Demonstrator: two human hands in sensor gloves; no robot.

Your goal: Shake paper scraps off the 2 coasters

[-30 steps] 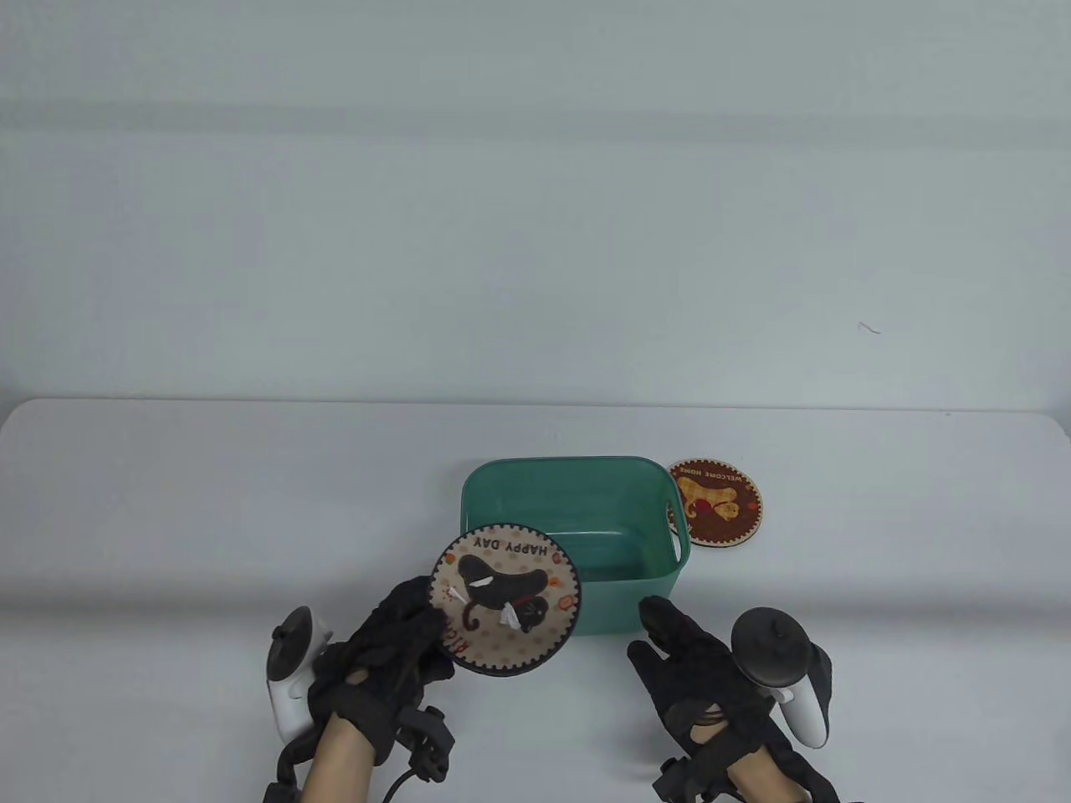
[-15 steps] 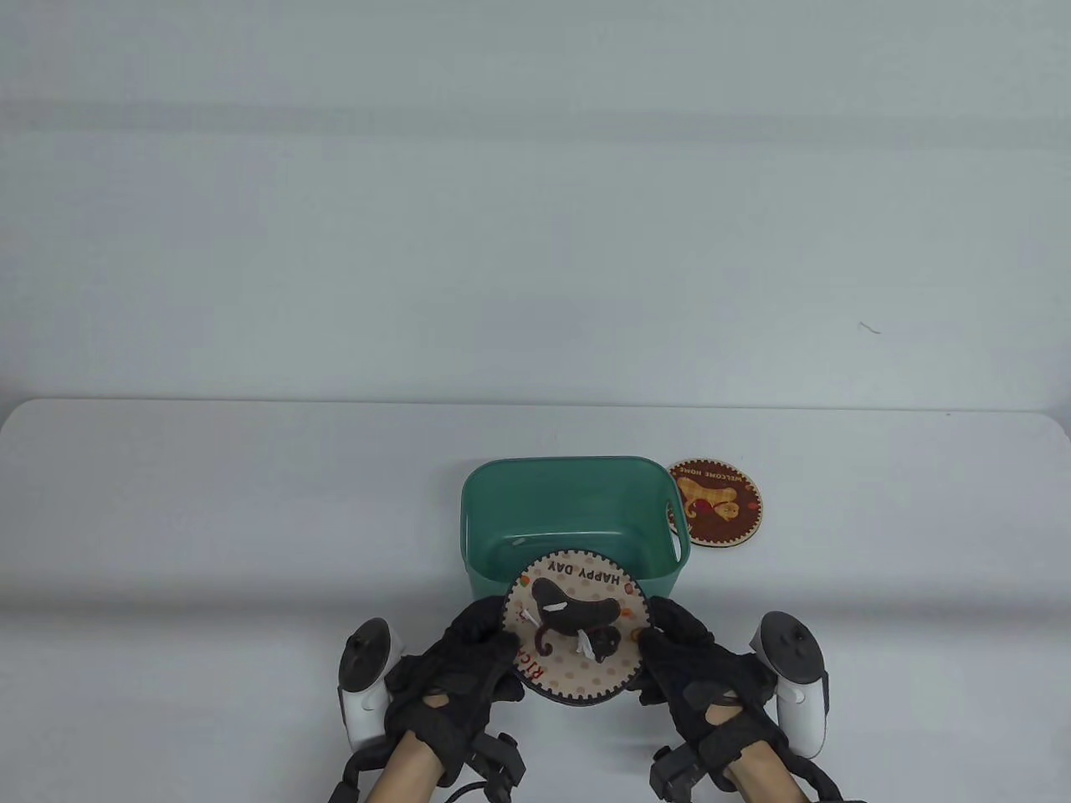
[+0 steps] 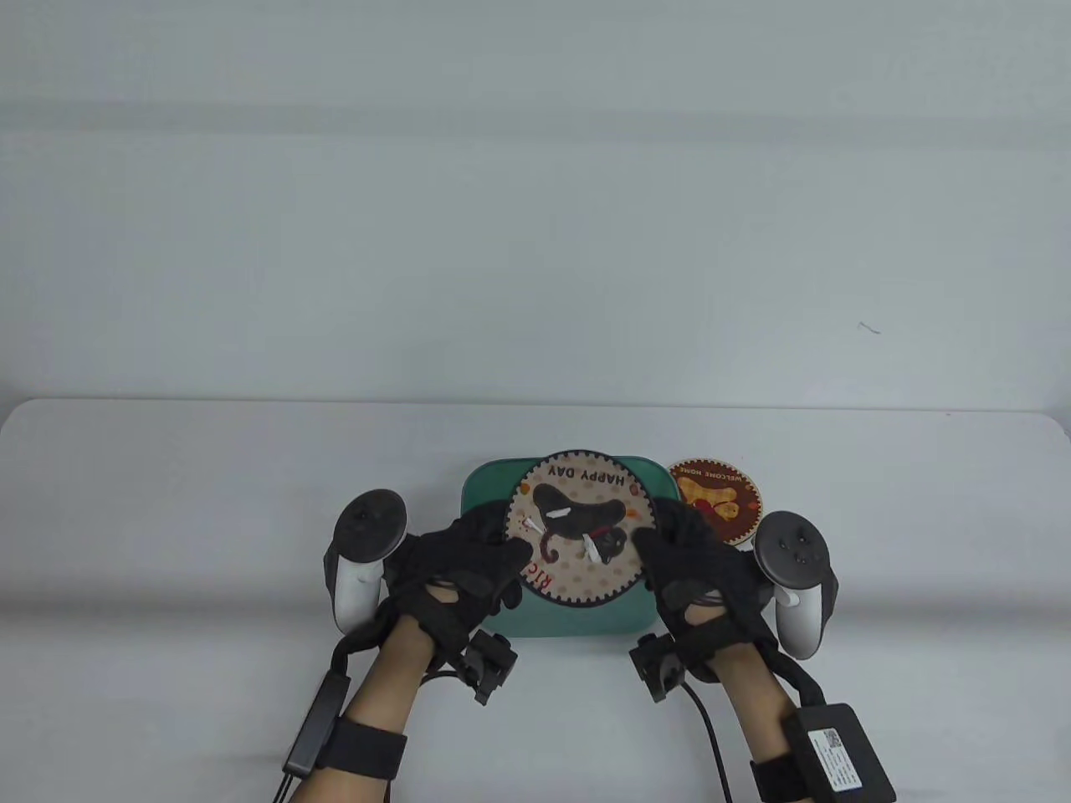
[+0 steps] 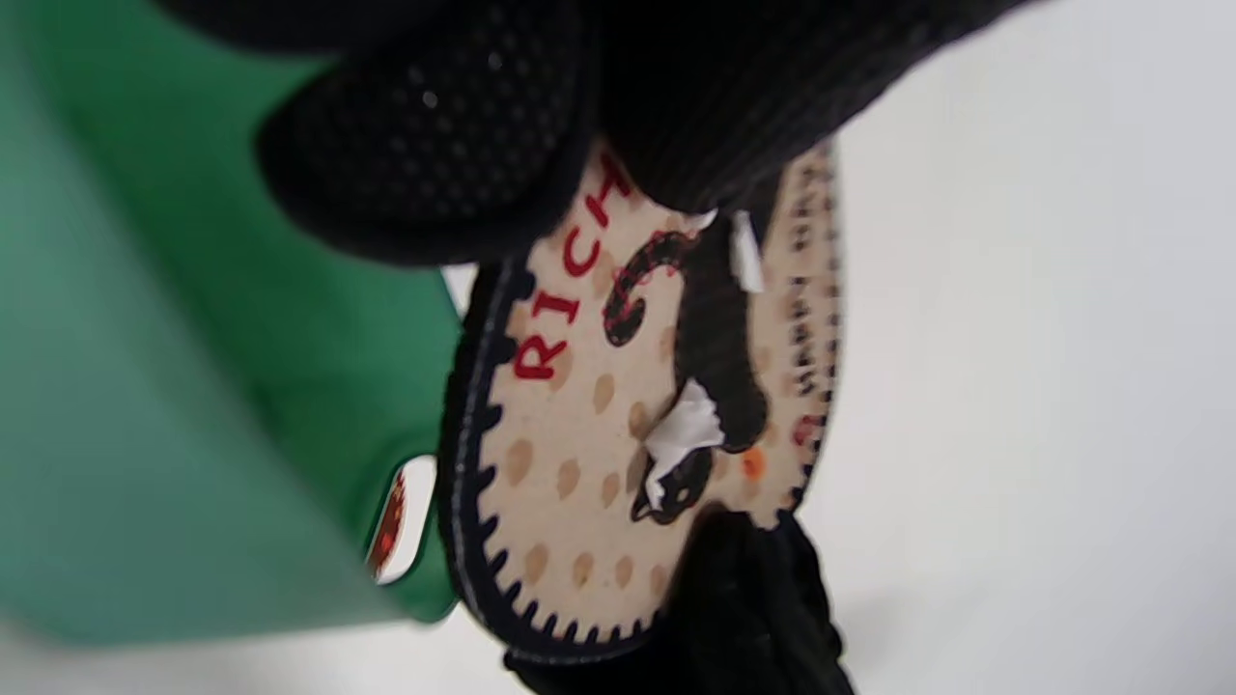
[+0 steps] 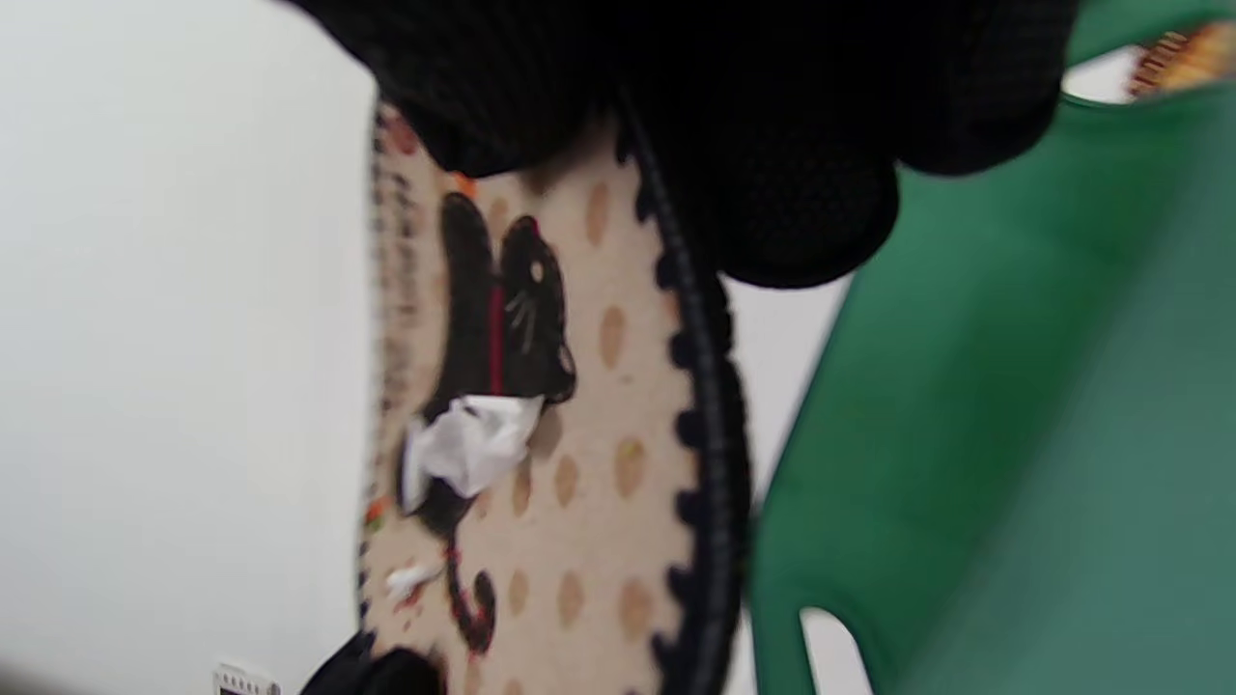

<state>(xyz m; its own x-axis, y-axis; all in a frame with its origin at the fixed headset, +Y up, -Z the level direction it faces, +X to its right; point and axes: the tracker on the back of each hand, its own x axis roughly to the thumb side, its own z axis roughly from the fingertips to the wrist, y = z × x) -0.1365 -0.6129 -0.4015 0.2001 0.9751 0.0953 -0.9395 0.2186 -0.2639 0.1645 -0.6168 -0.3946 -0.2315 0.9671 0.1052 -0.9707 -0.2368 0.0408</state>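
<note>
A round beige coaster with a black cat and "HAPPY DAY" [image 3: 583, 527] hangs roughly level over the green bin [image 3: 577, 623]. My left hand [image 3: 494, 560] pinches its left edge and my right hand [image 3: 661, 556] pinches its right edge. Two white paper scraps [image 3: 592, 548] lie on its face. The left wrist view shows the coaster [image 4: 599, 434] with a crumpled scrap [image 4: 686, 430] under my gloved fingers [image 4: 435, 135]. The right wrist view shows the same coaster [image 5: 579, 405] and scrap [image 5: 473, 444]. A second, brown "WELCOME HOME" coaster [image 3: 719, 499] lies flat on the table right of the bin.
The white table [image 3: 167, 519] spreads wide to both sides of the bin, with a pale wall behind. The bin's wall fills the left of the left wrist view [image 4: 193, 405] and the right of the right wrist view [image 5: 1014, 434]. Cables trail from both wrists.
My right hand came in and took the cat coaster's right edge. Both hands then carried it away from me, from in front of the bin to over its opening.
</note>
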